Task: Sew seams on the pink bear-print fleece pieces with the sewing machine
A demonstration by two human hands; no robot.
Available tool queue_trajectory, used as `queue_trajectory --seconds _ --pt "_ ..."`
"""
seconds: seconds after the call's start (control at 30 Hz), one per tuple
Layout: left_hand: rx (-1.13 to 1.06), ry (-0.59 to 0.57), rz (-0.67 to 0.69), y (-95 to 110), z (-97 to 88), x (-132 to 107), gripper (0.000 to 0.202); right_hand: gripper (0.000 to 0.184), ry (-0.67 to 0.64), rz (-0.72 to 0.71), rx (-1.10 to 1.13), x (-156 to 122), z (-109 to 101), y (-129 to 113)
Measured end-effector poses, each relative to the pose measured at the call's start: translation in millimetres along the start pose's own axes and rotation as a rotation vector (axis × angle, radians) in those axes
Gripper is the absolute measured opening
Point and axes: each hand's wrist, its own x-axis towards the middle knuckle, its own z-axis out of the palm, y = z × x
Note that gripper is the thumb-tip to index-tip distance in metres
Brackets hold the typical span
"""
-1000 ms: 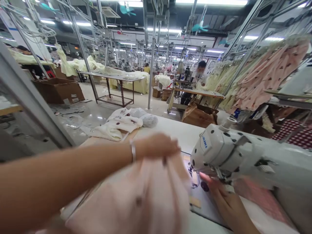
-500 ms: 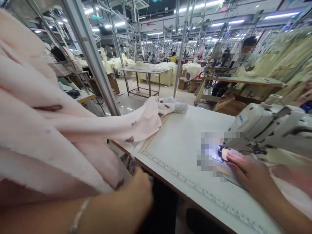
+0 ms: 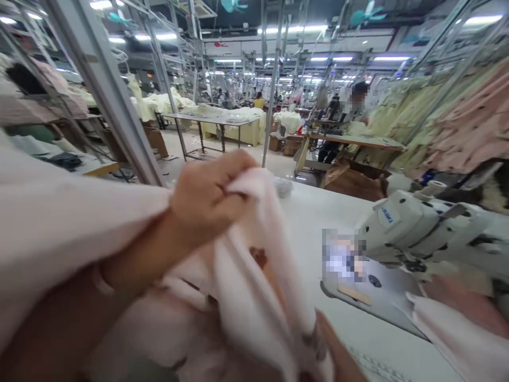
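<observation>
Pale pink plush fabric (image 3: 254,297) with small brown prints fills the lower middle of the head view and hangs in folds. My left hand (image 3: 210,196) is closed in a fist on an upper edge of it, raised above the near side of the sewing table (image 3: 314,212). At the bottom, my right hand (image 3: 336,345) shows only in part behind the cloth; its fingers are hidden. To the right stands a white sewing machine (image 3: 421,228), its lit needle area blurred out. More pink cloth (image 3: 457,323) lies by the machine's right side.
A metal post (image 3: 103,90) rises at the left. Beyond the table are a brown cardboard box (image 3: 353,180), a metal-framed table (image 3: 210,120), and a person (image 3: 353,106) at another workstation. Pale yellow and pink garments (image 3: 437,116) hang at the right.
My left hand has risen from low at the table's edge and now grips the pink fabric. My right hand has left the needle area for the bottom middle. The view has turned right.
</observation>
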Motion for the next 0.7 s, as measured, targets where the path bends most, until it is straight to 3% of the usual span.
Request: queue_trajectory --seconds 0.07,0.13,0.2,0.23,0.3,0.4,0.5,0.6,0.7 --pt "0.200 -0.018 -0.010 -46 8.9 12 0.028 0.070 0.025 0.148 -0.072 -14 -39 18" --pt "0.393 -0.151 -0.097 -90 23.7 15 0.029 0.068 -0.003 0.294 -0.198 -32 -76 35" --pt "0.529 -0.283 -0.130 -117 43.3 15 0.026 0.063 -0.006 0.449 -0.312 -47 -98 46" --pt "0.559 -0.322 -0.119 -121 54.5 13 0.025 0.060 0.011 0.513 -0.345 -52 -102 49" --pt "0.518 -0.352 -0.041 -109 79.9 5 0.030 0.051 0.056 0.577 -0.341 -54 -101 51" --pt "0.308 -0.475 0.163 -58 123.6 -19 0.051 0.030 0.083 0.538 -0.241 -45 -91 44" --pt "-0.043 -0.648 0.308 -9 160.5 -47 0.053 0.031 0.122 0.490 -0.175 -42 -87 36" --pt "-0.221 -0.702 0.351 8 170.7 -60 0.018 0.035 0.150 0.510 -0.293 -57 -94 40" --pt "-0.245 -0.640 0.356 6 160.1 -41 0.024 0.034 0.032 0.555 -0.554 -82 -111 54"
